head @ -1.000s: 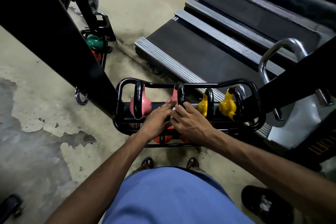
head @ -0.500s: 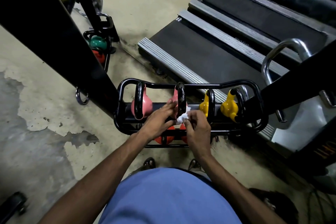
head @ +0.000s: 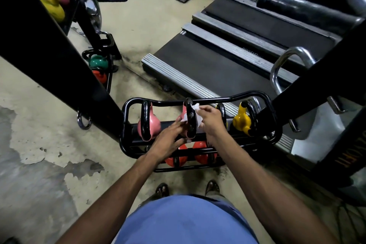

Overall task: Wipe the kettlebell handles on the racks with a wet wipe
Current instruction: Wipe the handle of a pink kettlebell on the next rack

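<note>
Wipe (head: 195, 106) moved up; 2 pink kbells (head: 153, 125), 2 yellow kbells (head: 242, 122).

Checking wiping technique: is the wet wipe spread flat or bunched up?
Bunched: the wet wipe is crumpled in the right hand, pressed against the kettlebell handle.

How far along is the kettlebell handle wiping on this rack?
In hand: the right hand pinches the wet wipe against the second pink kettlebell's handle, the left hand steadying its body. Done: cannot tell from the first pink kettlebell. Probably left: the yellow kettlebells and the red kettlebells below.
</note>
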A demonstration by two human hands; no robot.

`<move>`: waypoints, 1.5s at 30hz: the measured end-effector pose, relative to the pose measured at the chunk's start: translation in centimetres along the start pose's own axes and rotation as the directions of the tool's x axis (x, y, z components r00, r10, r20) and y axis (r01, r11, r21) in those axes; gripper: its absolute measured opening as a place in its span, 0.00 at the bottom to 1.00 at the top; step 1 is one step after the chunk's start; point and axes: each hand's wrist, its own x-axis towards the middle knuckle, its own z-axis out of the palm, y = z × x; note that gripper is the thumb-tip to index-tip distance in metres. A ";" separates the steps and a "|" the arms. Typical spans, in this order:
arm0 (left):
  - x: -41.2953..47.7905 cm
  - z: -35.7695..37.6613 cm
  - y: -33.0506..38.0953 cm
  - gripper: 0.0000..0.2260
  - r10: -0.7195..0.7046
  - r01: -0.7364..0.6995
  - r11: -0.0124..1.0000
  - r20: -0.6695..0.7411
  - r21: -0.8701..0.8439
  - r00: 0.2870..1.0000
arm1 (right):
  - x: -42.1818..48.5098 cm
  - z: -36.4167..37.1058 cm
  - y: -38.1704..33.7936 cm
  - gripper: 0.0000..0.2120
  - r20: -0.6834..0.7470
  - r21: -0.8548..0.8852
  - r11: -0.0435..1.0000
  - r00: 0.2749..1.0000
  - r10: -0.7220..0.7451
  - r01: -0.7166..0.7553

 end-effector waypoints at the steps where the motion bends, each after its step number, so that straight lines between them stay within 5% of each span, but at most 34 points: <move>1: 0.0 0.1 -0.1 0.28 0.001 -0.001 1.000 0.004 0.004 1.000 | -0.6 0.0 0.2 0.02 -0.005 -0.092 0.991 0.995 -0.100 0.099; 3: -0.2 0.2 -0.5 0.28 0.010 -0.010 1.000 -0.001 0.017 1.000 | -2.0 -0.5 1.2 0.03 0.047 -0.400 0.809 0.891 -0.451 0.431; 5: -0.3 0.3 -0.4 0.27 0.019 -0.019 1.000 -0.007 0.014 1.000 | -3.3 -1.5 2.4 0.02 0.299 -0.605 0.369 0.631 -0.716 0.706; 7: -0.1 0.2 -0.4 0.26 0.027 -0.027 1.000 -0.013 0.014 1.000 | -3.5 -2.6 4.0 0.04 0.667 -0.580 -0.137 0.372 -0.645 0.803; 8: 0.0 0.1 -0.4 0.26 0.024 -0.024 1.000 -0.016 0.019 1.000 | -3.2 -3.1 4.5 0.07 0.798 -0.515 -0.333 0.299 -0.524 0.790; 10: 0.0 0.1 -0.3 0.30 -0.005 0.005 0.999 -0.002 0.033 1.000 | -2.4 -3.3 4.4 0.11 0.911 -0.401 -0.524 0.268 -0.313 0.751; 12: -0.1 0.2 -0.2 0.33 -0.028 0.027 0.999 0.003 0.027 1.000 | -1.3 -2.6 3.4 0.14 0.932 -0.363 -0.562 0.293 -0.213 0.744; 19: 0.2 0.0 0.4 0.27 -0.202 0.200 0.979 -0.040 -0.045 0.979 | 1.3 0.3 0.0 0.16 0.873 -0.488 -0.484 0.416 -0.256 0.727; 21: 0.2 0.7 0.5 0.20 -0.269 0.252 0.912 -0.005 -0.324 0.963 | 1.5 0.7 -0.9 0.13 0.841 -0.538 -0.464 0.412 -0.350 0.704; 24: -0.1 1.0 0.4 0.18 -0.224 0.200 0.899 -0.015 -0.390 0.975 | 1.7 0.6 -1.6 0.08 0.738 -0.649 -0.374 0.429 -0.520 0.663; 26: -0.1 0.7 -0.4 0.27 -0.111 0.105 0.981 -0.026 -0.165 0.993 | 1.5 0.3 -1.1 0.05 0.602 -0.738 -0.209 0.487 -0.633 0.641; 29: 0.0 0.3 -0.8 0.30 0.003 -0.003 1.000 0.005 0.006 1.000 | 0.0 -0.2 0.5 0.04 0.286 -0.759 0.250 0.652 -0.703 0.602; 33: -0.1 0.2 -0.6 0.24 0.040 -0.040 0.999 -0.015 -0.002 0.999 | -3.6 -0.8 3.5 0.07 -0.041 -0.527 0.748 0.867 -0.497 0.404; 35: -0.1 0.1 -0.7 0.20 0.038 -0.038 0.999 -0.016 0.017 0.999 | -4.3 -0.7 4.4 0.05 -0.083 -0.416 0.848 0.915 -0.396 0.329; 40: -0.2 0.2 0.3 0.30 -0.012 0.012 1.000 0.011 -0.020 1.000 | 0.0 0.4 1.4 0.01 -0.104 -0.065 0.988 0.983 -0.150 0.143; 45: -0.5 0.3 1.1 0.31 -0.042 0.044 0.997 0.018 -0.062 0.999 | -2.2 -0.5 1.5 0.04 -0.039 -0.119 0.976 0.981 -0.189 0.183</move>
